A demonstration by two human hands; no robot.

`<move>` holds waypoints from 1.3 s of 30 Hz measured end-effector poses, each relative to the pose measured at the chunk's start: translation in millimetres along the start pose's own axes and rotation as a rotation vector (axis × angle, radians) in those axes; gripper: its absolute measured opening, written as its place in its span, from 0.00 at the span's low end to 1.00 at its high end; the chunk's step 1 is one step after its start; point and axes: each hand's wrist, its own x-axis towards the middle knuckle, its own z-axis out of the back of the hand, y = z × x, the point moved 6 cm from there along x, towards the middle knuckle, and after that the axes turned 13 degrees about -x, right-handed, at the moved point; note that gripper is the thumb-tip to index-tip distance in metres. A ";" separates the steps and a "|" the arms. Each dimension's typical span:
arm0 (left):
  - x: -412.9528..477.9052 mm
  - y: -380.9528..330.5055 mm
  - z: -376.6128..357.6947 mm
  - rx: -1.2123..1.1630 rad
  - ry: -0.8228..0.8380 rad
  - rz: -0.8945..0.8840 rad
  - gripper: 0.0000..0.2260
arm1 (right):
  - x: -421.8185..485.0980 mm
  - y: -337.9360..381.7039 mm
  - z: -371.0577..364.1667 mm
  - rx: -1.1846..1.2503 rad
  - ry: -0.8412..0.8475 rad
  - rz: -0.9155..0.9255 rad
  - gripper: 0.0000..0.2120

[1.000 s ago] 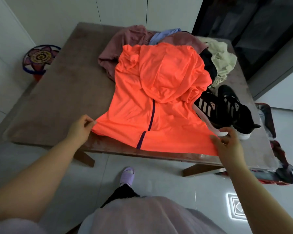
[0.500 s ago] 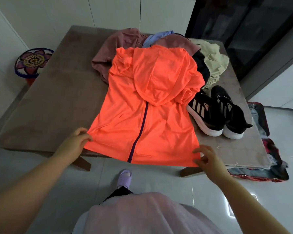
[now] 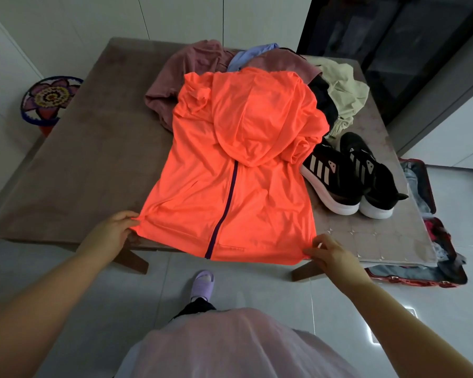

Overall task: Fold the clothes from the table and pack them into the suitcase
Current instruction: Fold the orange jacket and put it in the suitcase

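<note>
Head cam: orange jacket (image 3: 230, 192) flat on worktop (image 3: 79, 159); L hand (image 3: 115, 230) pinches jacket's left hem corner, R hand (image 3: 332, 255) pinches right corner.

Orange hooded jacket (image 3: 230, 173) flat on table (image 3: 93, 148) (zipped), suitcase (image 3: 432, 241) open beside

suitcase (image 3: 410, 272): mostly hidden behind the worktop (image 3: 93, 159), contents unclear
clothes pile (image 3: 191, 61): largely covered by the orange jacket (image 3: 230, 186)

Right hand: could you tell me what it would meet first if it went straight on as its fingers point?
The bright orange hooded jacket, whose hem corner the right hand pinches; beyond that, probably its dark purple zip.
</note>
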 end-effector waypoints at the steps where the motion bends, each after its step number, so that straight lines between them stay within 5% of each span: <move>1: 2.9 -2.8 3.9 -0.003 -0.010 -0.023 0.14 | 3.8 -0.3 4.9 -0.009 -0.028 0.011 0.16; 7: 21.6 1.4 20.4 0.011 0.083 -0.108 0.13 | 13.0 4.0 17.8 -0.064 -0.152 0.150 0.09; 12: 27.0 -0.7 17.4 0.085 0.131 -0.204 0.13 | 2.1 5.4 -11.6 -0.106 0.031 0.172 0.31; 15: 37.2 -2.4 16.5 0.087 0.133 -0.222 0.12 | 8.2 6.9 -3.1 -0.103 -0.014 0.155 0.16; 18: 59.1 4.9 20.4 -0.191 0.162 -0.029 0.14 | 23.3 0.3 3.3 0.002 0.111 0.079 0.08; 22: 96.8 -5.8 22.8 -0.502 0.315 0.176 0.17 | 62.8 -16.2 28.1 0.271 0.343 -0.157 0.22; 29: 186.9 -12.7 52.0 -0.637 0.126 0.290 0.14 | 167.6 -32.8 124.7 0.240 0.071 -0.284 0.08; 34: 252.4 -4.0 63.7 -0.885 -0.038 0.396 0.10 | 215.7 -54.8 155.0 0.068 -0.080 -0.380 0.13; 39: 323.1 -5.7 67.5 -0.772 -0.092 0.340 0.11 | 253.0 -74.1 161.4 0.080 -0.141 -0.462 0.09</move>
